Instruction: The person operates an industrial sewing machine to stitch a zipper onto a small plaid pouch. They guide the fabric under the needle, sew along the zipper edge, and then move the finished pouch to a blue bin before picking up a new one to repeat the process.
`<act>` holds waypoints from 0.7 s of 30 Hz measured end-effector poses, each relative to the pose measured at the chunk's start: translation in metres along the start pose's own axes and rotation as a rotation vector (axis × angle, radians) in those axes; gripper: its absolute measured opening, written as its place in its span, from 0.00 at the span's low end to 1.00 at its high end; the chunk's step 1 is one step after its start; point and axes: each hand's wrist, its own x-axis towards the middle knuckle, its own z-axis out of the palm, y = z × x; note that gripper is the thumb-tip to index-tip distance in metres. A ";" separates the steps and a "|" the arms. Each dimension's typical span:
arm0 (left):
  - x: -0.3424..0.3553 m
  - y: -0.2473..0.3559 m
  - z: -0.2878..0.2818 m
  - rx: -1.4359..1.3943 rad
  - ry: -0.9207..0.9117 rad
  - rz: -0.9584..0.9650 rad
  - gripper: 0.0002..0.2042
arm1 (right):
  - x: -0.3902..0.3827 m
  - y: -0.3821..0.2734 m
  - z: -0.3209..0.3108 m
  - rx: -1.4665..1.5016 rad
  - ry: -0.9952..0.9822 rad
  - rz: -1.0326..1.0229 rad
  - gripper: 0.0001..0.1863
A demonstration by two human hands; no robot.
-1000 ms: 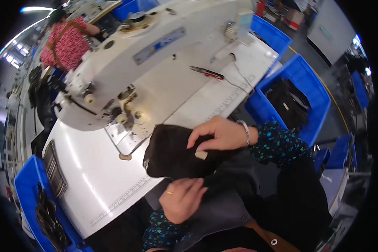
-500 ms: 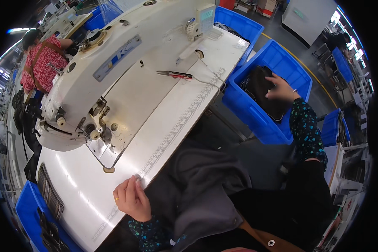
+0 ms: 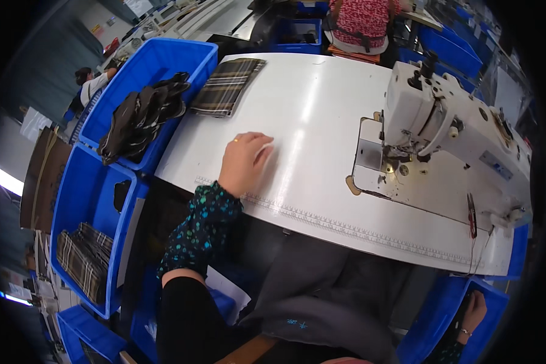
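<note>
My left hand (image 3: 244, 162) hovers over or rests on the white machine table (image 3: 309, 133), fingers loosely curved with nothing in them, just short of a folded plaid fabric piece (image 3: 223, 87). At lower right, my right hand (image 3: 474, 312) reaches into a blue bin (image 3: 494, 337) beside dark material, its fingers bent; what they hold, if anything, is hidden. A white industrial sewing machine (image 3: 437, 121) stands on the table's right half, with thread snips (image 3: 472, 215) lying in front of it.
Blue bins along the left hold dark fabric (image 3: 142, 115) and plaid pieces (image 3: 82, 261). Behind the table a person in a red patterned top (image 3: 355, 18) sits with their back to me; another person (image 3: 91, 88) is at far left. More bins (image 3: 449, 51) stand behind the machine.
My view has swung left. The dark piece left the table, and my right hand went into the right-hand bin. My left hand has moved from the table's front edge toward the plaid piece.
</note>
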 end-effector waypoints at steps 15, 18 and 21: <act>0.077 -0.157 -0.015 0.414 -0.125 -0.581 0.12 | 0.017 -0.149 0.010 -0.001 0.104 -0.558 0.06; 0.065 -0.103 -0.012 0.034 -0.248 -0.414 0.14 | 0.019 -0.183 0.011 0.082 0.094 -0.584 0.06; 0.035 -0.026 0.014 -0.592 -0.669 -0.434 0.14 | 0.026 -0.236 0.015 0.096 0.017 -0.706 0.07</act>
